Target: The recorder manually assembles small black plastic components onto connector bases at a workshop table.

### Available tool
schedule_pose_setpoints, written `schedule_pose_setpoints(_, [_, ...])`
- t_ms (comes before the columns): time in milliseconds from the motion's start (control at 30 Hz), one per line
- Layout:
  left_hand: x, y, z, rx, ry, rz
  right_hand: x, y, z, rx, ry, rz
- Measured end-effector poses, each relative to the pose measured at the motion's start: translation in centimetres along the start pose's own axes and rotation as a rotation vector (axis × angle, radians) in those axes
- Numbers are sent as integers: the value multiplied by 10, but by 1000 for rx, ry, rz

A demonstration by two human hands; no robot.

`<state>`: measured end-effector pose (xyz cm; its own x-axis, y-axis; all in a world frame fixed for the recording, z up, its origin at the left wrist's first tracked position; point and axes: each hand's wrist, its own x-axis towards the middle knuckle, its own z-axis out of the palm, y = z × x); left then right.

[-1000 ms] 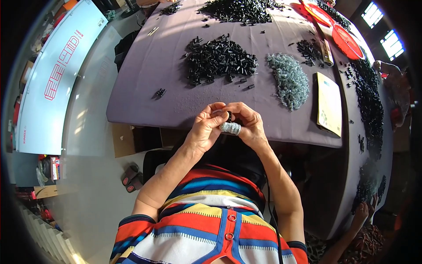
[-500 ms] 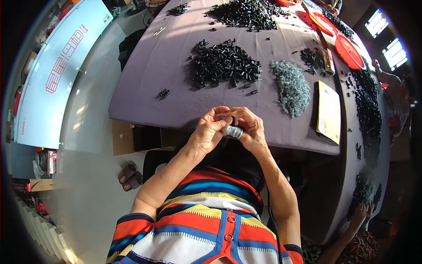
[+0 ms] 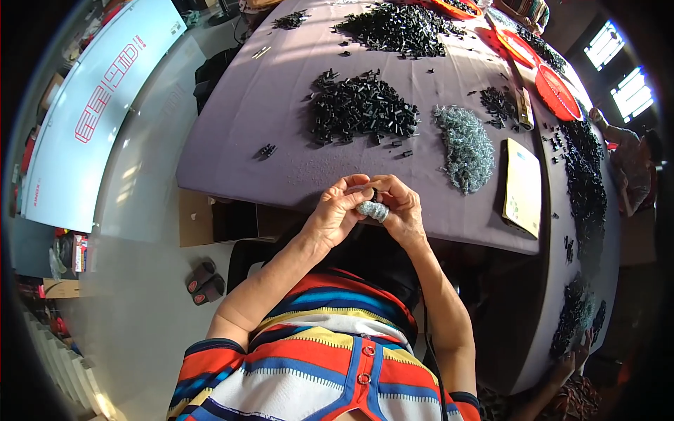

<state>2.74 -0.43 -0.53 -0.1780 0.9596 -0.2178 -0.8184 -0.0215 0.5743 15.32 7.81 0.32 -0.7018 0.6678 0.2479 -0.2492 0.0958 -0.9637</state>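
My left hand and my right hand meet just in front of the table's near edge, fingertips pinched together. Between them is a small black part, mostly covered by the fingers. Under it sits a grey, rounded bundle against the right hand's fingers; I cannot tell whether it is a finger wrap or a clump of small pieces. Beyond my hands lies a heap of small black tubular parts. To its right is a pile of small clear-grey pieces.
A purple cloth covers the table. A yellow booklet lies near its right edge. Farther off are another black heap and red baskets. At lower right a co-worker's hand is beside more black parts. Below left stands an open cardboard box.
The view has shifted slightly, and the table sits a little lower in it. My hands keep the same pinch on the small black part. The co-worker's hand at lower right has moved slightly.
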Motion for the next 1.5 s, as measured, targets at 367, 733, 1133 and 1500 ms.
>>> schedule_pose_setpoints(367, [-3,4,11,56,85,125,-1,-8,7,83,-15,63])
schedule_pose_setpoints(733, [2,115,-53,1563,601,976,-6,-9,4,28,0,82])
schedule_pose_setpoints(1133, [3,115,-80,1932,667,954,9,-29,-41,-896,308,-231])
schedule_pose_setpoints(1500, [9,112,-83,1874,670,925,24,-25,-88,-1543,350,-26])
